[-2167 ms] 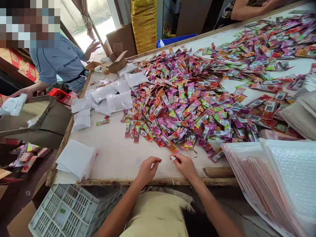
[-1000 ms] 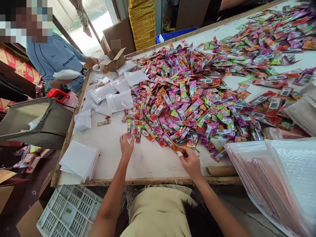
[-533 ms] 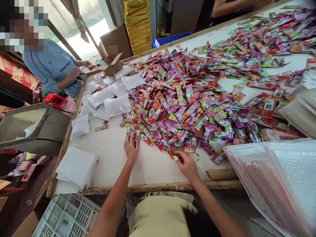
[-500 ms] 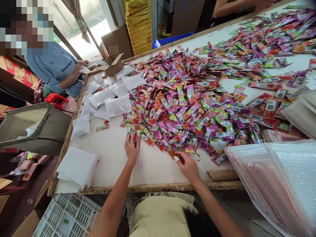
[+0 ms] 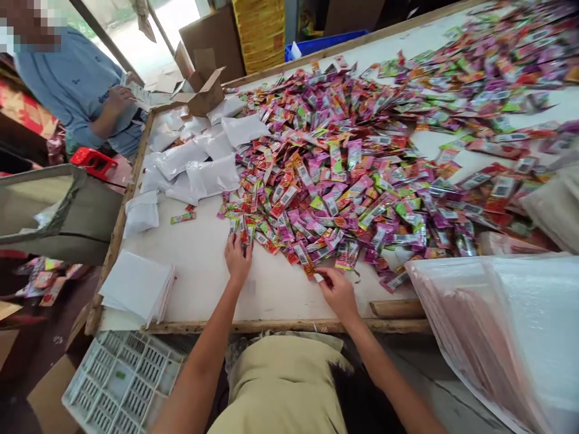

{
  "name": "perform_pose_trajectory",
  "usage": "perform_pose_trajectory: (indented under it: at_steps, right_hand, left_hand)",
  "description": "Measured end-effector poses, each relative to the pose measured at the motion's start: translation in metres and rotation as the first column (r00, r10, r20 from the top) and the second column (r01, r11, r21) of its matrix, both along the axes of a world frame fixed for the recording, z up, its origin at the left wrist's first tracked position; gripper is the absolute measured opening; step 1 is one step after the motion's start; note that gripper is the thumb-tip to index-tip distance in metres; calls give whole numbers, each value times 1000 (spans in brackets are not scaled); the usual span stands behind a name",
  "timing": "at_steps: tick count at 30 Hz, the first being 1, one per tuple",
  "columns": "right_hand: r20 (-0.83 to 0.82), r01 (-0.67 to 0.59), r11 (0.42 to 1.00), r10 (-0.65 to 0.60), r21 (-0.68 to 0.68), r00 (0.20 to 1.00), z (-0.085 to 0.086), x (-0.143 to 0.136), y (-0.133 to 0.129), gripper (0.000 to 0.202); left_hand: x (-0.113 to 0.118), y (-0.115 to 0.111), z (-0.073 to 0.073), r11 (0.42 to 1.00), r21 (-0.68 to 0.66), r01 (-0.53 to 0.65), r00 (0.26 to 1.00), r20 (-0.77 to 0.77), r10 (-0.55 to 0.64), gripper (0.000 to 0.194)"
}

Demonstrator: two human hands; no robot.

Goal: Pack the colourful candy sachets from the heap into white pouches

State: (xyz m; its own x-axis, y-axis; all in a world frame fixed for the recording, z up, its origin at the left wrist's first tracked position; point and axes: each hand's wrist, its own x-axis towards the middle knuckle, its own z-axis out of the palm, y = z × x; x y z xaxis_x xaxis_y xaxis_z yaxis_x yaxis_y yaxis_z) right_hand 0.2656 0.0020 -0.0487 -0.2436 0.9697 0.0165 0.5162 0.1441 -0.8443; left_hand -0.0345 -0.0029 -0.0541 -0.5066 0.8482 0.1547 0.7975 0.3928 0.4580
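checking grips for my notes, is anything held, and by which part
Left hand: fingers on the near ends of small packets. Right hand: fingertips at the near end of an orange packet. Whether either grips can't be told.

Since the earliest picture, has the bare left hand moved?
Yes: the left hand moved forward and leftward, away from the brown wooden table edge, to glossy multicoloured packets.

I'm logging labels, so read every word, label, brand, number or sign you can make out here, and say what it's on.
Nothing reads clearly.
Small shiny multicoloured plastic packets: print and barcodes too small.
Light-blue shirt: lettering blurred, partly hidden.
Yellow wrapped stack: print blurred.
Green label on white plastic crate: any text too small.
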Motion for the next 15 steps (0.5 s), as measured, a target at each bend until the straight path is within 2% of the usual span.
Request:
perform_pose_trajectory:
  at_steps: [4, 7, 9, 11, 15]
  right_hand:
    - [38, 34, 985, -41, 172, 998, 4, -1, 1, 36]
    - [163, -54, 962, 10, 267, 986, 3, -15, 13, 51]
    - [281, -103, 968, 35, 230, 959, 0, -27, 25, 58]
    - [347, -88, 979, 19, 184, 938, -3, -38, 36, 56]
    - [358, -49, 988, -8, 149, 934, -5, -41, 47, 49]
  left_hand:
    - [6, -3, 2, 1000, -6, -7, 1000, -18, 7, 53]
    - [17, -10, 5, 996, -44, 71, 997, -11, -72, 48]
    - [29, -17, 7, 988, -74, 134, 991, 8, -134, 44]
    - [41, -26, 10, 980, -90, 177, 984, 30, -175, 42]
    - [57, -41, 16, 962, -99, 256, 964, 97, -246, 40]
